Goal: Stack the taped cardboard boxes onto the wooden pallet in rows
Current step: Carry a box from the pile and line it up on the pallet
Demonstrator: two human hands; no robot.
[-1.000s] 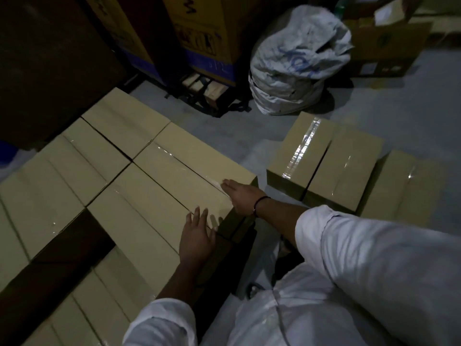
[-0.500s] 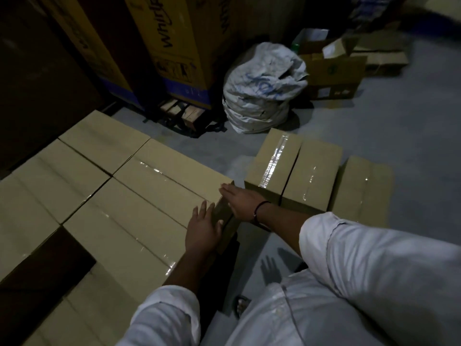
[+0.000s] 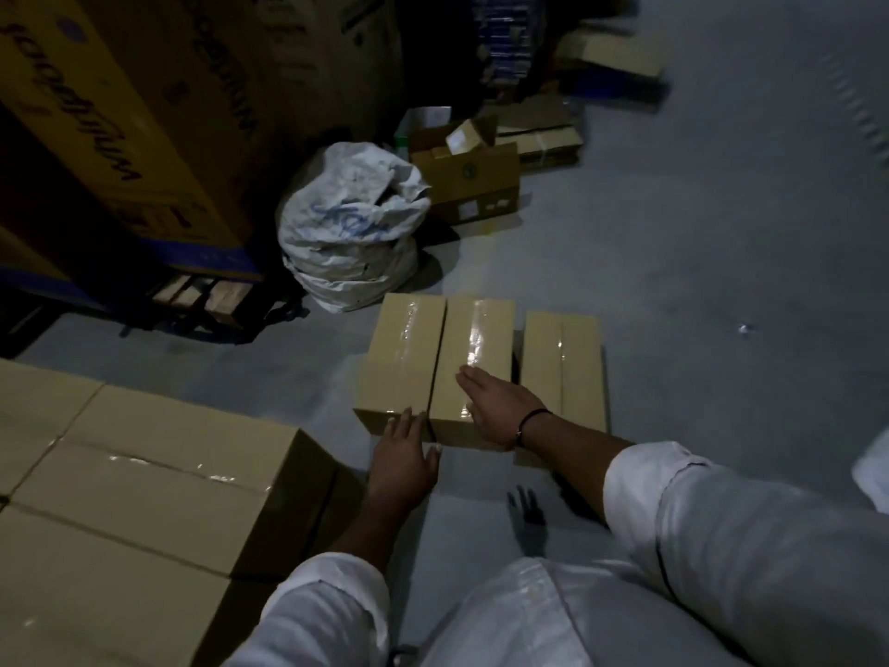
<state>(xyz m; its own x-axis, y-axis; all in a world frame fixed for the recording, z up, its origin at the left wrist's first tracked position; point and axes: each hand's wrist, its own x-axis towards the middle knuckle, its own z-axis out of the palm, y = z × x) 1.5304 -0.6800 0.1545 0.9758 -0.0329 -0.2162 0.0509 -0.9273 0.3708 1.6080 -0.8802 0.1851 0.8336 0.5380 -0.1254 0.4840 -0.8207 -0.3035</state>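
Middle taped box seemed the pick: left hand and right hand at it, fingers straight, gripping nothing; sides needed clasping.

Dim light; grey concrete floor. Crumpled white woven sack at 11 o'clock, tall yellow printed cartons at 10 o'clock.
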